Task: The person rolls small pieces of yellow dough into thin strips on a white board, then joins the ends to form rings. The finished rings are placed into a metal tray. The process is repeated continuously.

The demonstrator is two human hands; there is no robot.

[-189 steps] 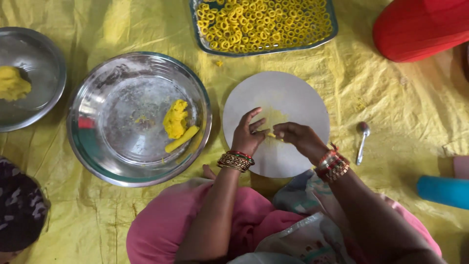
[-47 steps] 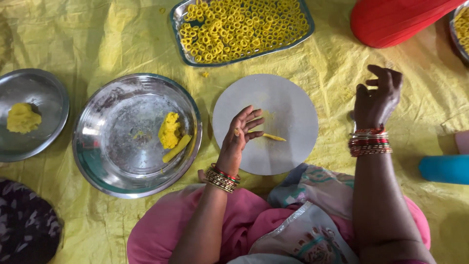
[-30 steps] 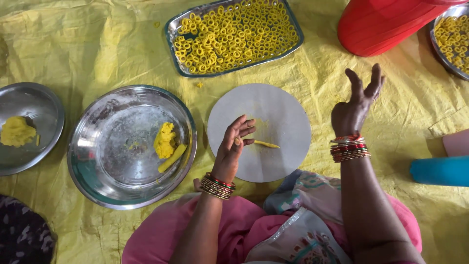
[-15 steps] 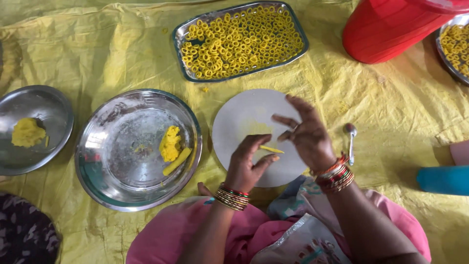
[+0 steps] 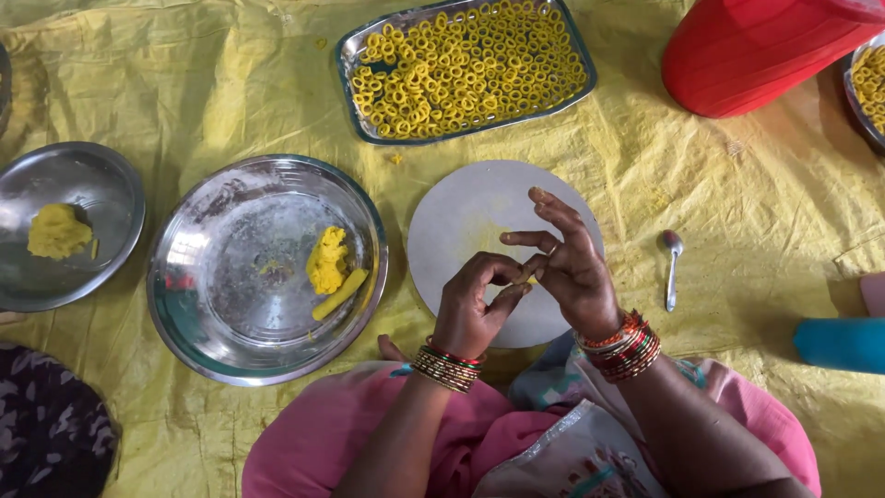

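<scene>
Over the round grey board: left hand and right hand meet, fingertips touching each other above the near half of the round flat grey board.
Left hand fingers: curled together, thumb and forefinger pinched on a small piece of yellow dough; a stack of red and gold bangles sits on the wrist.
Right hand fingers: thumb and forefinger closed on the same dough piece, the other fingers spread and lifted; red bangles on that wrist too.
Dough piece: mostly hidden between the fingertips, its shape cannot be told.
Large round steel plate: just left of the board on the yellow sheet; it holds a lump of yellow dough and a short rolled yellow dough stick touching it.
Small steel plate: at the sheet's left edge, with another yellow dough lump.
Rectangular steel tray: beyond the board, filled with small yellow dough rings.
Steel spoon: right of the board, lying on the sheet.
Red plastic vessel: far right corner.
</scene>
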